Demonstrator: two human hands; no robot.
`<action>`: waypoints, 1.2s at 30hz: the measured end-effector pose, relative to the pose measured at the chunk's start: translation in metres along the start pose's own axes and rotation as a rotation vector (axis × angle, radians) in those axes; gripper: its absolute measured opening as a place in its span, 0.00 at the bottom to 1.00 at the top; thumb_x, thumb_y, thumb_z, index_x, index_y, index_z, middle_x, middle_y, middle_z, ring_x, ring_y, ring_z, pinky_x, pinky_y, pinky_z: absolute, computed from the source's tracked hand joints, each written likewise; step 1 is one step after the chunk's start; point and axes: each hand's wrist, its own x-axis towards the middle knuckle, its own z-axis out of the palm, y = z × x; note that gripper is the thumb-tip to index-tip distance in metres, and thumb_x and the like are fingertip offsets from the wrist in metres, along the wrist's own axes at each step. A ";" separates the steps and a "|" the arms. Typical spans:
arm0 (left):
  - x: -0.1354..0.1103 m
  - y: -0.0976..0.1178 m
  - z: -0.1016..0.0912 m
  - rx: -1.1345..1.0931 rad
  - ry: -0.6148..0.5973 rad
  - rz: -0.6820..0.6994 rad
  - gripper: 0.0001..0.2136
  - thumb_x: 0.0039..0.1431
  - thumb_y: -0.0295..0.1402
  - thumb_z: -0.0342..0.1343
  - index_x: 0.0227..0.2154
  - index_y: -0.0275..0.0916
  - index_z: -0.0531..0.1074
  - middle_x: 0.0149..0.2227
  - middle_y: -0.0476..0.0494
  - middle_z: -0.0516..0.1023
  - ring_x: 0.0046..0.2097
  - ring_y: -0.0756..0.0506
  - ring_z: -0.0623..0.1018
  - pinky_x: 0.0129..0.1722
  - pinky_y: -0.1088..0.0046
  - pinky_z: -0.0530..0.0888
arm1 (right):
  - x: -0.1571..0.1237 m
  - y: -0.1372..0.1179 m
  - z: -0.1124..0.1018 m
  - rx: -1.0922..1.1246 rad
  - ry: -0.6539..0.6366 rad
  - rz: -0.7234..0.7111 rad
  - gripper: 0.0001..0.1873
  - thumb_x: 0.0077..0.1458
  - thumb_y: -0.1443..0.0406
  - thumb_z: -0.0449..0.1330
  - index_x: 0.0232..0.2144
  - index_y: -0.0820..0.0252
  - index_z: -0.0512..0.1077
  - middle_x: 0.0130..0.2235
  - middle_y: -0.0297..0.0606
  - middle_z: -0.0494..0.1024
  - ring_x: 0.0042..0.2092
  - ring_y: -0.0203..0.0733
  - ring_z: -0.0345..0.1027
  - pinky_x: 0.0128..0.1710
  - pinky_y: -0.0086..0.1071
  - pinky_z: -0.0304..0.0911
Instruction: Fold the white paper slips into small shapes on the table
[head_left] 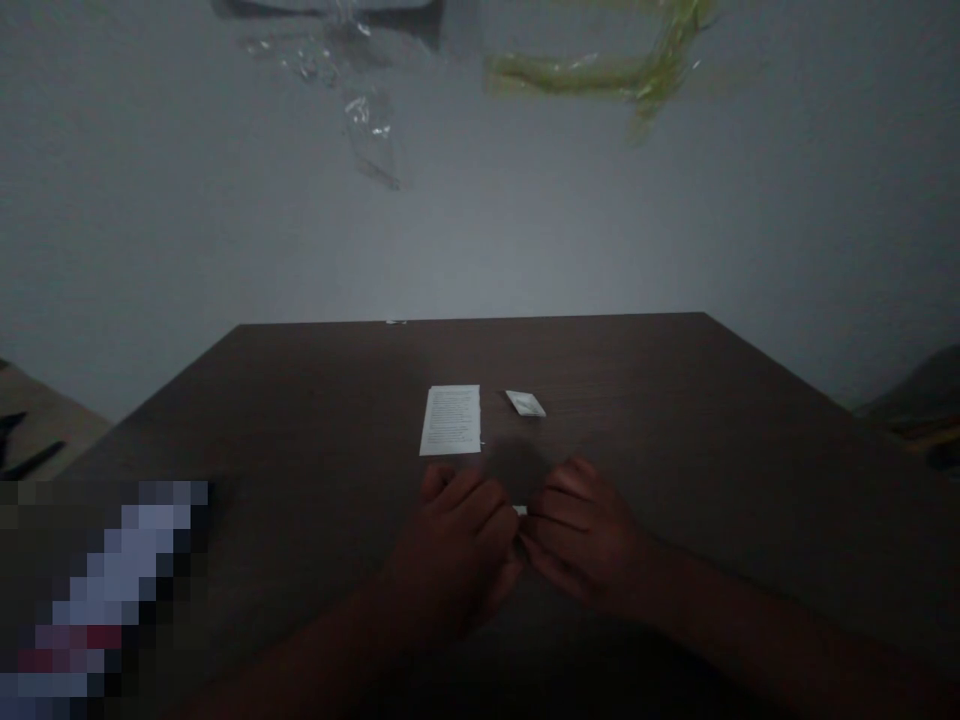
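My left hand (459,545) and my right hand (581,535) meet over the near middle of a dark wooden table (712,420). Both have their fingers curled inward, fingertips touching. Between them a tiny white object (520,511) shows; most of it is hidden and I cannot name it. Just beyond my hands lies a printed white paper sheet (451,420), flat on the table. A small white packet (526,403) lies to its right.
A blurred-out patch (105,600) covers the table's near left corner. A pale wall (225,220) rises behind the table, with clear plastic (371,135) and yellow-green tape-like strips (600,75) stuck high on it. The room is dim.
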 end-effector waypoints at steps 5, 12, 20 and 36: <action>-0.006 -0.008 0.011 -0.027 0.108 -0.014 0.13 0.52 0.21 0.65 0.34 0.46 0.70 0.35 0.51 0.80 0.37 0.41 0.77 0.41 0.60 0.69 | -0.001 -0.002 0.004 0.029 0.047 0.013 0.07 0.72 0.71 0.62 0.39 0.55 0.76 0.31 0.34 0.80 0.36 0.46 0.71 0.40 0.46 0.64; -0.008 -0.027 0.008 0.001 0.129 -0.102 0.15 0.50 0.17 0.60 0.36 0.45 0.72 0.37 0.51 0.82 0.41 0.40 0.80 0.46 0.58 0.68 | -0.001 0.007 0.001 0.069 0.080 0.052 0.08 0.72 0.74 0.61 0.40 0.57 0.75 0.33 0.33 0.80 0.37 0.44 0.70 0.42 0.41 0.64; -0.011 -0.038 0.004 0.003 0.162 -0.111 0.11 0.61 0.18 0.56 0.35 0.44 0.69 0.36 0.50 0.80 0.40 0.40 0.78 0.45 0.59 0.66 | -0.006 0.019 0.003 0.113 0.100 0.087 0.09 0.71 0.75 0.60 0.40 0.56 0.73 0.35 0.33 0.81 0.38 0.43 0.70 0.42 0.39 0.66; -0.004 0.004 0.007 -0.113 0.185 0.001 0.15 0.55 0.18 0.62 0.39 0.44 0.70 0.38 0.52 0.83 0.38 0.43 0.81 0.42 0.60 0.71 | -0.007 0.003 0.011 0.077 0.084 0.033 0.07 0.72 0.72 0.59 0.40 0.56 0.74 0.33 0.33 0.79 0.37 0.45 0.70 0.43 0.41 0.65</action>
